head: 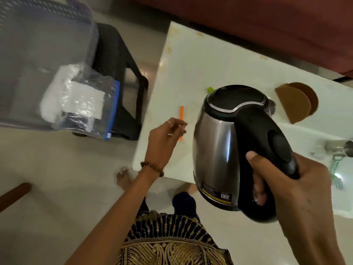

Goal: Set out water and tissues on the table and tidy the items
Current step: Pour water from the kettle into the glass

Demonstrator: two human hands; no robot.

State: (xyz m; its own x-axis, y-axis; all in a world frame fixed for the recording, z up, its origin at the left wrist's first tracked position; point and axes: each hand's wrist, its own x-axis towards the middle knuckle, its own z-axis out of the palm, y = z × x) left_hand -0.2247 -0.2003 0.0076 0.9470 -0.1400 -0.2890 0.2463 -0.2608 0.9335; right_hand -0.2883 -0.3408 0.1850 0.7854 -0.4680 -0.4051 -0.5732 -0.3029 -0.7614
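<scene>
The white tabletop [193, 60] filled the upper right of the view, and at 10 o'clock from it a grey plastic bin [38, 44] rested on a dark stool [122, 73] on the floor. A steel electric kettle [215, 140] with a black lid and handle hung tilted above the tabletop's near edge, carried by the right hand [290, 188], whose fingers were wrapped tight around the handle. Inside the bin lay a clear plastic bag [80, 100] holding white tissues. At 2 o'clock from the kettle, brown coasters [296, 104] stood in a holder on the tabletop, and at 3 o'clock a steel cup [338, 146] sat near the frame's edge. The left hand [164, 138] hovered at 9 o'clock from the kettle, loosely open and empty, over an orange strip [181, 113] lying on the tabletop. A small green piece [210, 89] showed just behind the lid.
</scene>
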